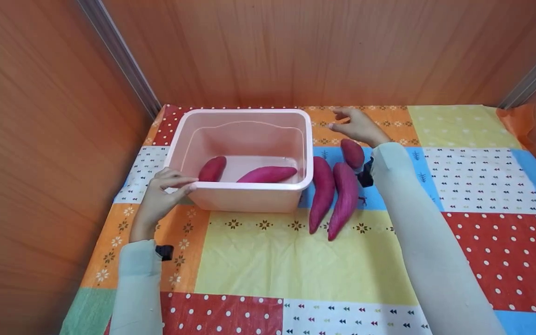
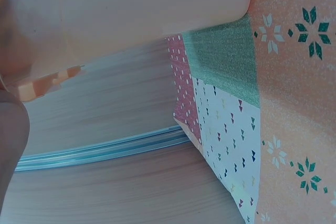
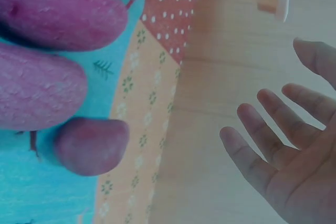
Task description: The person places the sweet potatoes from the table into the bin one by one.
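The left hand (image 1: pixel 161 193) is pinching the pink box (image 1: pixel 249 199) at its near left rim, and two sweet potatoes (image 1: pixel 270 175) are lying inside. The right hand (image 1: pixel 358 126) is hovering empty, fingers loosely spread, beyond three more sweet potatoes (image 1: pixel 322 193) lying to the box's right.

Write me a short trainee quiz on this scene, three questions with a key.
1. How many rounded, purplish-red sweet potatoes lie inside the pale-pink, rectangular plastic bin?
2. The bare right hand is: A) gripping a sweet potato; B) holding nothing; C) inside the bin.
3. True or false: the bare left hand touches the bin's near rim.

Key: 1. Two. 2. B. 3. True.
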### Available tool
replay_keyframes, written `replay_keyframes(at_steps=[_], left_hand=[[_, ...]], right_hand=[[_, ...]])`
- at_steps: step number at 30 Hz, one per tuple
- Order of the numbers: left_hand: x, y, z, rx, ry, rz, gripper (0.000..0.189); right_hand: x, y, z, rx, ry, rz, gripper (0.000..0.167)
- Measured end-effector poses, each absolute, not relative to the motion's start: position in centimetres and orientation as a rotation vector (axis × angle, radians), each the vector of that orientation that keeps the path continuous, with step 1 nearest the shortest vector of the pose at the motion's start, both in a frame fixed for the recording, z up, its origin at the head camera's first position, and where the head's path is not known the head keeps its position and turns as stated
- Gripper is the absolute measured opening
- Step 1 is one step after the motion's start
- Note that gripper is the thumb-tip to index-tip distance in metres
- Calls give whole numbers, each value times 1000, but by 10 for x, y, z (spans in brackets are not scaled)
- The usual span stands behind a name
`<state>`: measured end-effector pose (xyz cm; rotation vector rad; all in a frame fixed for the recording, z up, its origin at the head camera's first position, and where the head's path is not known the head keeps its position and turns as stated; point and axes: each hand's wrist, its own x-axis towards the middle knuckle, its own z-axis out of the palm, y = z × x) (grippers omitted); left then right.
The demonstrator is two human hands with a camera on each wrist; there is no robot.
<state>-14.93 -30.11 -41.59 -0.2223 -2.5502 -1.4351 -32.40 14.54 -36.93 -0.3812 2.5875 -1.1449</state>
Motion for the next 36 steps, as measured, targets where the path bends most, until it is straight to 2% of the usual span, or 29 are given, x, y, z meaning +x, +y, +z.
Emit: replay_keyframes(at_steps=[14,25,36], left_hand=[[-135,-286,-390,-202,-2571,-1470,24],[-145,-302,-418,-236,-2532,-1392,22],[-141,-297,-410,-181,-2561,-1428,23]], right_hand=[[-317,181,-397,-231,2580,-1247,71],[-322,195,-427,-121,2553,-1307,67],[-321,209,-444,-15,2458,-1387,73]])
